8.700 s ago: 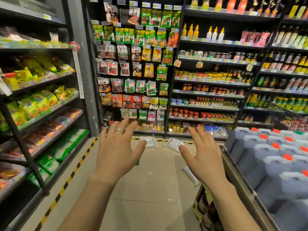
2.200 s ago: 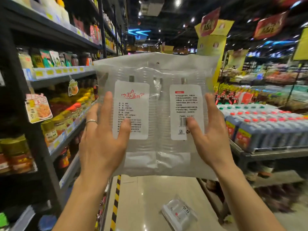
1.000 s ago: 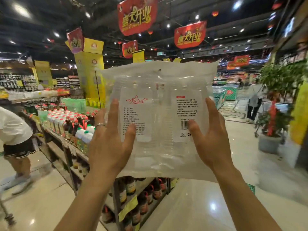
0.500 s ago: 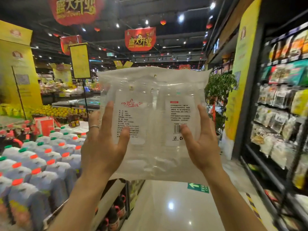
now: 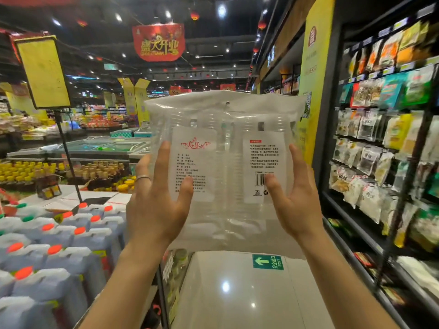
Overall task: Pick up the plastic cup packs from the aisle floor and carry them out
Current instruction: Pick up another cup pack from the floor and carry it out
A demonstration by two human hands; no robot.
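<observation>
A clear plastic cup pack (image 5: 225, 124) with two white printed labels is upright in front of me at chest height. It looks like two packs side by side, though I cannot tell for sure. My left hand (image 5: 154, 207), with a ring on one finger, grips its left side, thumb on the front label. Gripping the right side is my right hand (image 5: 297, 205), with its thumb beside the barcode. No packs show on the floor in view.
Large jugs with orange and green caps (image 5: 59, 245) fill a low display at my left. A dark shelf of hanging snack packets (image 5: 380, 150) lines the right. The glossy aisle floor (image 5: 237, 293) with a green arrow sticker (image 5: 268, 262) runs ahead. A yellow sign on a stand (image 5: 44, 72) is at left.
I picked the pack up off the aisle floor earlier and have held it in both hands since. The view has swung round: the snack shelf now lies right and the jugs left.
</observation>
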